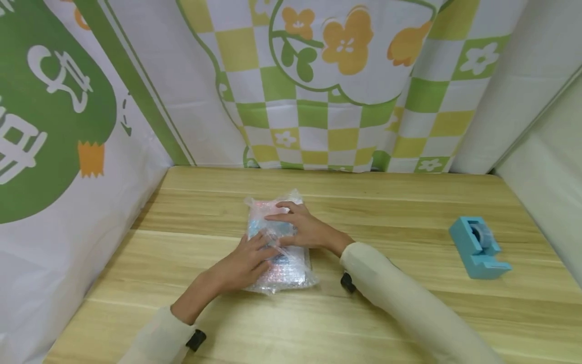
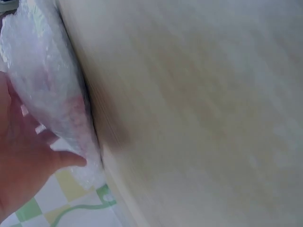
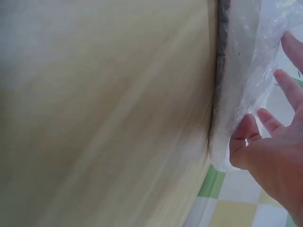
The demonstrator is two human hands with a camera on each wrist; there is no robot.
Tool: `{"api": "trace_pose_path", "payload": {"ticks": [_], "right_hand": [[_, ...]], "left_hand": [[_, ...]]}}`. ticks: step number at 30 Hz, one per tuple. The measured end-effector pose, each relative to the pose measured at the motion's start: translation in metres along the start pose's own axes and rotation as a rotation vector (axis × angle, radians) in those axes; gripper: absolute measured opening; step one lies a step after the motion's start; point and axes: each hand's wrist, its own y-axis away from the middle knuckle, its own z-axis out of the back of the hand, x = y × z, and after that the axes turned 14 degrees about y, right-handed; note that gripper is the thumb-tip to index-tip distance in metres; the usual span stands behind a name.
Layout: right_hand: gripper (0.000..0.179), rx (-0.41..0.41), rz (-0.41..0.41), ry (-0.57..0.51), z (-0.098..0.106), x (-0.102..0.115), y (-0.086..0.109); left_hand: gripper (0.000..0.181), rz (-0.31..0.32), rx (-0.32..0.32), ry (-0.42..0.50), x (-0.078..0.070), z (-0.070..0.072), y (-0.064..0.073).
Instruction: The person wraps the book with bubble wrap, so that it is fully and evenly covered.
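A flat package in clear bubble wrap (image 1: pixel 282 275), with pink and blue showing through, lies on the table in front of me. My left hand (image 1: pixel 247 260) rests on its left side with fairly straight fingers, and its thumb lies along the wrap's edge in the left wrist view. Over the upper right part of the package is my right hand (image 1: pixel 306 227). In the right wrist view its thumb and forefinger pinch the plastic film (image 3: pixel 227 151) near the end, while the other fingers (image 3: pixel 289 87) stretch out over the wrap. Loose film bunches between both hands.
A blue tape dispenser (image 1: pixel 475 255) with a roll of clear tape (image 1: pixel 485 235) stands at the right of the wooden table (image 1: pixel 386 202). Behind the table hangs a green, yellow and white checked cloth (image 1: pixel 313 121). White cloth walls flank both sides.
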Motion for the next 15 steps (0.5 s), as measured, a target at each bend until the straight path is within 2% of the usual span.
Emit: {"api": "trace_pose_path", "payload": {"ticks": [2,4,7,10,12,13,15], "right_hand": [[0.062,0.011,-0.009,0.038,0.000,0.001,-0.002],[0.063,0.024,-0.026,0.070,-0.002,0.002,-0.003],[0.063,0.046,-0.058,0.096,-0.003,0.004,-0.006],[0.062,0.057,-0.068,0.114,-0.002,0.006,-0.008],[0.062,0.062,-0.072,0.134,-0.002,0.008,-0.009],[0.062,0.062,-0.075,0.145,-0.001,0.009,-0.010],[0.061,0.068,-0.081,0.166,0.000,0.011,-0.011]], "left_hand": [[0.037,0.002,0.011,0.025,0.001,0.001,0.001],[0.037,-0.010,-0.020,0.033,0.001,0.002,0.001],[0.031,-0.079,-0.132,-0.005,-0.001,0.004,-0.001],[0.024,-0.154,-0.270,-0.096,-0.003,0.009,-0.001],[0.026,-0.176,-0.327,-0.152,-0.004,0.013,0.000],[0.030,-0.181,-0.339,-0.176,-0.003,0.015,0.000],[0.038,-0.177,-0.318,-0.201,0.001,0.018,-0.001]]}}
